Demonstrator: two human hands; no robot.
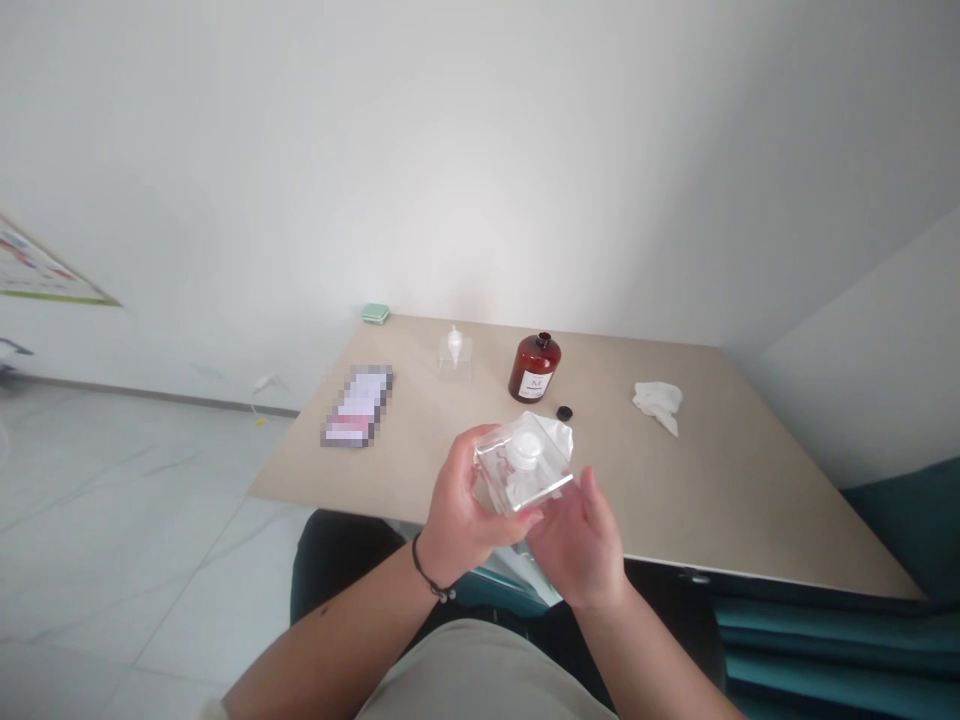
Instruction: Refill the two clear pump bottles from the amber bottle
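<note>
My left hand (pixel 465 500) is closed around a clear square-sided bottle (pixel 551 478) with a round white cap (pixel 524 449). The bottle is tilted, its cap toward me, above the table's front edge. My right hand (pixel 576 545) is just below and right of it, palm up with the thumb apart; its fingertips are partly hidden, and I cannot tell whether they touch the bottle. A white tissue (pixel 559 436) shows behind the bottle. Beyond it stand an uncapped brown bottle (pixel 534 368) with a white label and a small black cap (pixel 565 413) lying on the table.
On the beige table (pixel 720 480), a crumpled white tissue (pixel 660 404) lies at the right. A phone (pixel 358 404) with a blurred screen lies at the left. Further back are a clear holder with a white nozzle piece (pixel 454 346) and a small green box (pixel 375 313) near the wall.
</note>
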